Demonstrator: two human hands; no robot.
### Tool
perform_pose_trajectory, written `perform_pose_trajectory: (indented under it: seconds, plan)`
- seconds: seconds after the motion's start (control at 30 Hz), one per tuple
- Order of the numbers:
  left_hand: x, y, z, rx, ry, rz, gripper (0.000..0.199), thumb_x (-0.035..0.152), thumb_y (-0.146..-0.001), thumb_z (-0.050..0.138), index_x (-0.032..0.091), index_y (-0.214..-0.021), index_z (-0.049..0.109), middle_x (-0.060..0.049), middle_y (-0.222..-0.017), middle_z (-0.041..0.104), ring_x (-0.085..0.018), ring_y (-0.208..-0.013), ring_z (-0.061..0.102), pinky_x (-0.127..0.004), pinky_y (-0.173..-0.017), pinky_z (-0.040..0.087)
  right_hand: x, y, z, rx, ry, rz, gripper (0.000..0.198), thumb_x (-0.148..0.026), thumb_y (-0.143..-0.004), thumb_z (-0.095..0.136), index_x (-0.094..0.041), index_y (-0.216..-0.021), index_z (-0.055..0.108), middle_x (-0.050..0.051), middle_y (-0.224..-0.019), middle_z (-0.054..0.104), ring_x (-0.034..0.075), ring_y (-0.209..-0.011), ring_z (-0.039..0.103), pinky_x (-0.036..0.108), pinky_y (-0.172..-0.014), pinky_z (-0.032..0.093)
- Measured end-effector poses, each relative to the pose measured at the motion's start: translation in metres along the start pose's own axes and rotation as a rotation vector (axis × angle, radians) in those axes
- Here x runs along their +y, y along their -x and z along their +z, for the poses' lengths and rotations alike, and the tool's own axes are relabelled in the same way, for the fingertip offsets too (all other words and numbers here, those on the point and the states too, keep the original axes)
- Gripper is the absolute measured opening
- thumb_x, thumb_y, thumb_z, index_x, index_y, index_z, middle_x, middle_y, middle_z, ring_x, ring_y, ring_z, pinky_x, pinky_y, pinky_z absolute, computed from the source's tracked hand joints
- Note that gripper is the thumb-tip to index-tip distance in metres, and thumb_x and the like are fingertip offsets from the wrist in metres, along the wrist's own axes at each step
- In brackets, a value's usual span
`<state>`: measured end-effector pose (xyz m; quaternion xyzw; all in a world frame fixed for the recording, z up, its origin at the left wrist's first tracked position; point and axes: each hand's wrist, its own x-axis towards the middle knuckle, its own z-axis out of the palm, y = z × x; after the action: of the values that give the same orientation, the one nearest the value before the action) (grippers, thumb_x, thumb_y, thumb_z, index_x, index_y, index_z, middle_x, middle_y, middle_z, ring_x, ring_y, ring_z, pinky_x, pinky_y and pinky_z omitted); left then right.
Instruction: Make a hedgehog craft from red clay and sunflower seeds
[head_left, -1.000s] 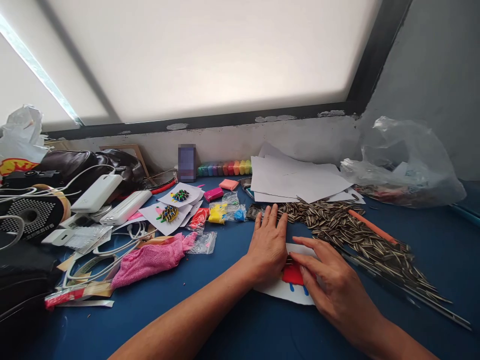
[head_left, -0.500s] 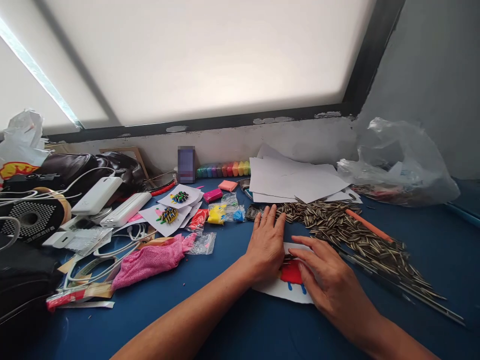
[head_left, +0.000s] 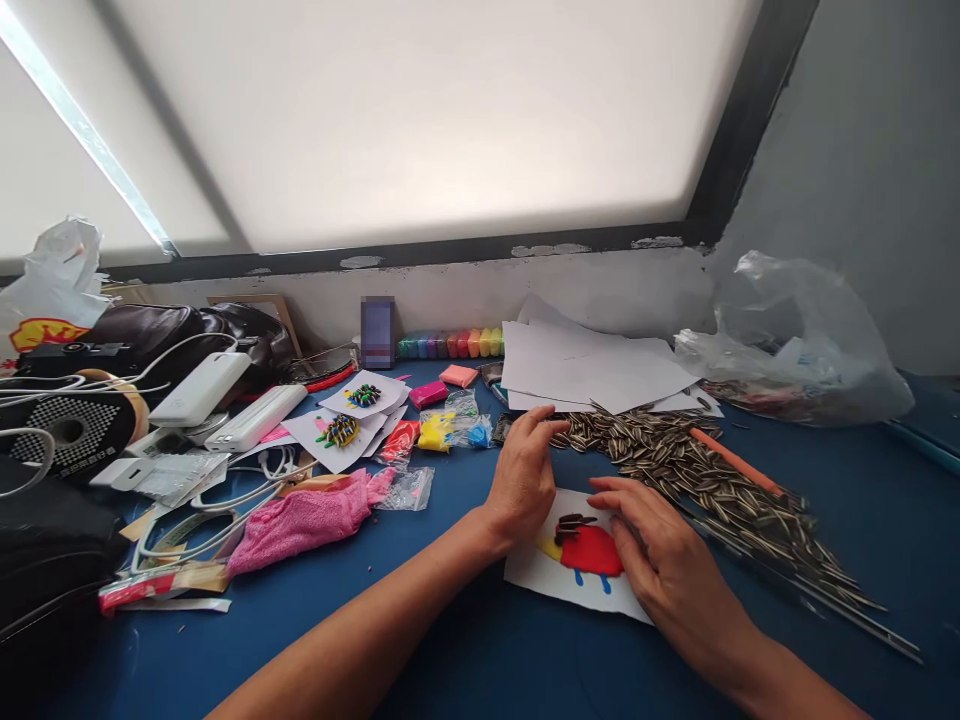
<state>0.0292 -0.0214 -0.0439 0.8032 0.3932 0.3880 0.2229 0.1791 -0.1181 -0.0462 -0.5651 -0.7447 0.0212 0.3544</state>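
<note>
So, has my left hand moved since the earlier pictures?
Yes: against the red shape, your left hand has shifted left, uncovering more of the yellow patch.

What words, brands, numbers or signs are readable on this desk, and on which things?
No word or number reads clearly.
Roll: pale characters along its lower edge, too small and blurred.
Left bag: a red-and-yellow sign, no readable words.
Right bag: faint bluish print, too blurred.
Phone: pixelated, nothing readable.
</note>
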Motion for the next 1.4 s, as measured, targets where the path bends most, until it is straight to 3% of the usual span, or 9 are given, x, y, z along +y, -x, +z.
perform_pose_trajectory:
  seconds: [0.17,0.4,0.77,0.87,0.97,1.13,1.23,1.3,1.4]
  plan:
    - [-0.001,-0.005,-0.013,-0.085,0.039,0.033,0.030,0.006,-0.084,0.041,0.017,-0.099,0.064,-0.005,-0.101,0.064,-0.016,-0.099,0.057,-0.029,-0.091,0.047,0.005,-0.006,-0.005,0.005,0.004,-0.001,0.020,-0.016,-0.090,0.044,-0.021,-0.095,0.062,0.010,-0.106,0.068,0.024,-0.102,0.064,0.041,-0.086,0.054]
    - [-0.009,0.004,-0.020,-0.322,-0.175,0.028,0.014,0.020,-0.080,0.059,0.018,-0.092,0.066,-0.006,-0.097,0.058,-0.021,-0.096,0.052,-0.034,-0.087,0.045,0.023,-0.016,-0.018,-0.012,0.115,0.046,0.017,-0.025,-0.090,0.047,-0.021,-0.091,0.064,0.008,-0.094,0.068,0.024,-0.091,0.064,0.039,-0.076,0.054]
    - [-0.012,0.005,-0.018,-0.300,-0.112,0.037,0.002,0.017,-0.080,0.062,0.017,-0.079,0.063,-0.005,-0.095,0.057,-0.020,-0.094,0.051,-0.034,-0.087,0.042,0.021,-0.067,-0.015,-0.239,0.368,0.033,0.017,-0.019,-0.090,0.053,-0.020,-0.085,0.069,0.005,-0.086,0.068,0.020,-0.087,0.061,0.034,-0.080,0.048]
    - [-0.012,0.007,-0.019,-0.284,-0.110,0.051,0.004,0.019,-0.079,0.065,0.017,-0.082,0.063,-0.005,-0.094,0.057,-0.020,-0.094,0.051,-0.034,-0.086,0.042,0.019,-0.082,-0.001,-0.307,0.448,0.057,0.014,-0.023,-0.092,0.055,-0.017,-0.095,0.067,0.005,-0.096,0.068,0.019,-0.091,0.062,0.037,-0.082,0.050]
    - [-0.013,0.007,-0.019,-0.288,-0.112,0.074,0.010,0.024,-0.078,0.068,0.017,-0.083,0.063,-0.005,-0.094,0.057,-0.020,-0.094,0.051,-0.034,-0.086,0.042,0.018,-0.088,0.009,-0.360,0.519,0.069,0.030,-0.032,-0.092,0.057,-0.018,-0.118,0.058,0.008,-0.120,0.061,0.020,-0.099,0.062,0.041,-0.083,0.053]
    - [-0.016,0.006,-0.017,-0.310,-0.130,0.108,0.009,0.024,-0.079,0.067,0.017,-0.078,0.063,-0.005,-0.094,0.058,-0.020,-0.093,0.051,-0.034,-0.085,0.041,0.017,-0.084,0.007,-0.402,0.567,0.058,0.034,-0.033,-0.092,0.058,-0.018,-0.122,0.056,0.008,-0.123,0.059,0.021,-0.100,0.062,0.042,-0.084,0.053]
    - [-0.015,0.005,-0.017,-0.312,-0.129,0.106,0.009,0.023,-0.079,0.067,0.016,-0.076,0.062,-0.005,-0.092,0.058,-0.020,-0.091,0.051,-0.034,-0.084,0.041,0.017,-0.078,-0.003,-0.393,0.547,0.038,0.024,-0.028,-0.092,0.057,-0.014,-0.112,0.061,0.009,-0.113,0.063,0.021,-0.097,0.062,0.041,-0.084,0.052]
    - [-0.014,0.005,-0.018,-0.313,-0.121,0.106,0.009,0.021,-0.079,0.067,0.016,-0.074,0.061,-0.005,-0.090,0.059,-0.019,-0.090,0.051,-0.033,-0.084,0.041,0.016,-0.073,-0.011,-0.372,0.507,0.021,0.013,-0.018,-0.092,0.052,-0.012,-0.093,0.064,0.010,-0.097,0.066,0.023,-0.094,0.061,0.040,-0.084,0.049]
    - [-0.012,0.004,-0.020,-0.311,-0.108,0.098,0.009,0.019,-0.079,0.065,0.016,-0.073,0.060,-0.004,-0.087,0.059,-0.018,-0.087,0.051,-0.031,-0.081,0.041,0.012,-0.063,-0.023,-0.334,0.415,0.011,0.015,-0.015,-0.091,0.047,-0.016,-0.083,0.060,0.009,-0.089,0.066,0.023,-0.087,0.060,0.036,-0.079,0.047]
